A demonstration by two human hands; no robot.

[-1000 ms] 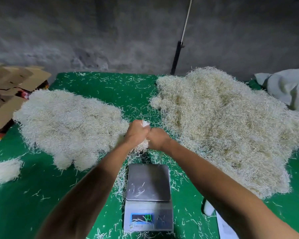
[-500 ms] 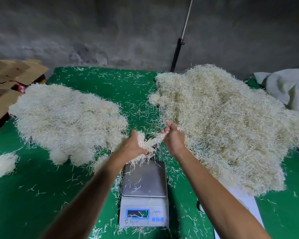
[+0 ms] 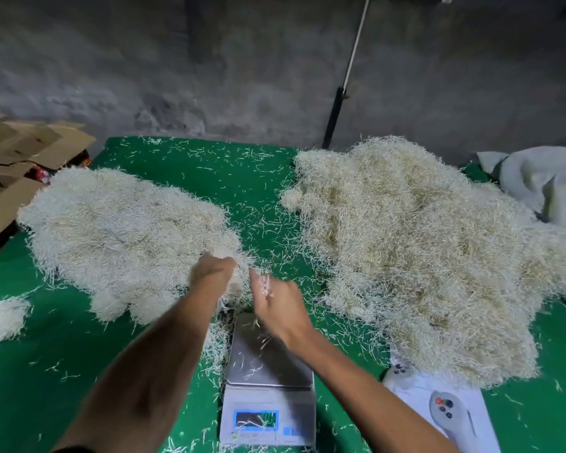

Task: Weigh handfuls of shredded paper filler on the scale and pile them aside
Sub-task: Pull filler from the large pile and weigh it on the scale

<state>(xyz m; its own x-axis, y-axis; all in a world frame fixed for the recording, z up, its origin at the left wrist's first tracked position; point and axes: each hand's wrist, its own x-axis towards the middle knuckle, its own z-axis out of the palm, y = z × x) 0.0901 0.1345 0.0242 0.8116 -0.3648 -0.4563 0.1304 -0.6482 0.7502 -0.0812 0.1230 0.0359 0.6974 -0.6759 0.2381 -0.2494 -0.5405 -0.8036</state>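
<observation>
1. Your left hand is curled around a clump of shredded paper. It holds the clump at the near edge of the left pile, just past the far end of the scale.
2. Your right hand is right beside your left hand, above the far end of the scale. It is blurry. A few paper strips are at its fingers, but you cannot tell if it pinches them or if its fingers are just loose.
3. The scale sits on the green table between your two arms. Its metal plate has only a few loose strips on it. Its little blue screen is lit, but the numbers are too small to read.
4. The right pile is bigger and a bit more yellow. It lies to the right of the scale, well apart from the left pile.
5. A small white clump lies alone at the left edge of the table.
6. Loose strips are all over the green table.
7. A white sheet with a picture on it lies near your right arm, partly under the right pile.
8. Brown cardboard is stacked at the far left, and a grey cloth lies at the far right.
</observation>
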